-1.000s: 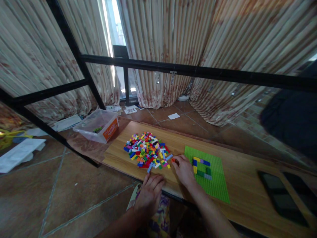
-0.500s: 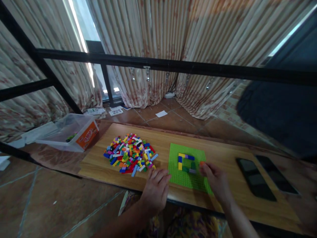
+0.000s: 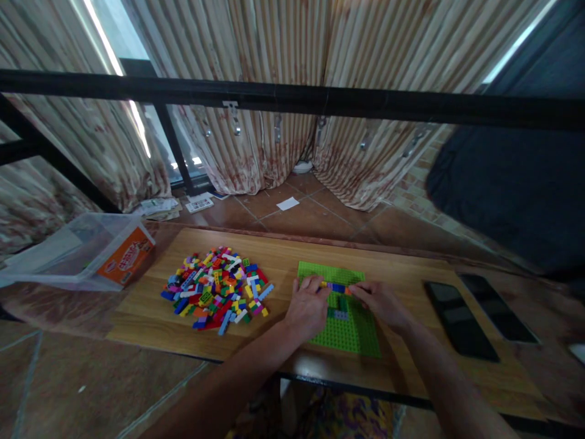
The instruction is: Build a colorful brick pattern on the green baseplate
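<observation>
A green baseplate (image 3: 350,341) lies on the wooden tabletop, bearing a squarish outline of toy building bricks: a blue brick (image 3: 339,288) on the far side, a dark green brick (image 3: 342,302) and a grey-blue brick (image 3: 340,315) nearer. My left hand (image 3: 308,306) rests over the plate's left part, its fingers curled together against the outline's left side and hiding the bricks there. Between the fingertips of my right hand (image 3: 377,300) is a small orange brick (image 3: 348,291), pinched at the right end of the blue brick.
A loose heap of mixed bricks (image 3: 217,289) lies left of the plate. Further left stands a clear plastic tub (image 3: 91,244) with an orange label. Two dark phones, one nearer (image 3: 459,320) and one farther (image 3: 498,308), lie to the right. A black metal bar (image 3: 292,100) crosses beyond the table.
My right hand has carried the orange brick from beside the heap to the outline's far right corner. My left hand has moved from the table's front edge onto the plate. The view has swung right.
</observation>
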Demonstrator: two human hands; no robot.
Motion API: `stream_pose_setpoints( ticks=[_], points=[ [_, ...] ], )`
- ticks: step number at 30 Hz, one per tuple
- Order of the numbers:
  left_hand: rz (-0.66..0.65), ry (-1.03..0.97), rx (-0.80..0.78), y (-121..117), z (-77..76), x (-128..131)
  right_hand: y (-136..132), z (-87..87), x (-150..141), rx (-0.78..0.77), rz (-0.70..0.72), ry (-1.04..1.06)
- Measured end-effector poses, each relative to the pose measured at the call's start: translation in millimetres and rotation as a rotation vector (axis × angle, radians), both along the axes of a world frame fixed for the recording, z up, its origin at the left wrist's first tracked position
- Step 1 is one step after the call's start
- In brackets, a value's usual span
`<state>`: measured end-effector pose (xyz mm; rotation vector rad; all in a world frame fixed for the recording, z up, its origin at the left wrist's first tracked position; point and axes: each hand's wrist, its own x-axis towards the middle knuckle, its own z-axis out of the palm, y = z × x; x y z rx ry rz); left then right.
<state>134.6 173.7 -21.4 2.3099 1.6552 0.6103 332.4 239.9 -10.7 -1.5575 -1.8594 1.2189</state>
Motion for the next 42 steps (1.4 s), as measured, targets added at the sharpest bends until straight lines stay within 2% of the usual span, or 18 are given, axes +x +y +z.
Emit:
stream_pose_setpoints(
  ticks=[4, 9, 11, 19, 31, 42],
  points=[
    [-0.013, 0.037, 0.004, 0, -2.8, 6, 10, -2.0, 0, 0.024, 0.163, -0.165],
    [-0.013, 0.047, 0.01, 0, -6.0, 11, 14, -7.0, -1, 0.108, 0.226, -0.247],
    [-0.013, 0.045, 0.007, -1, -6.7, 12, 14, -7.5, -2, 0.119, 0.21, -0.264],
    [-0.009, 0.033, 0.0, -2, -5.8, 14, 8, -7.1, -6, 0.078, 0.005, -0.236],
    [0.016, -0.017, -0.068, -1, -4.4, 20, -3, -19.5, -6, 0.074, -0.072, -0.149],
    [0.063, -0.088, -0.147, 0, 2.0, 31, -8, -20.3, -6, 0.147, -0.122, -0.163]
  ],
)
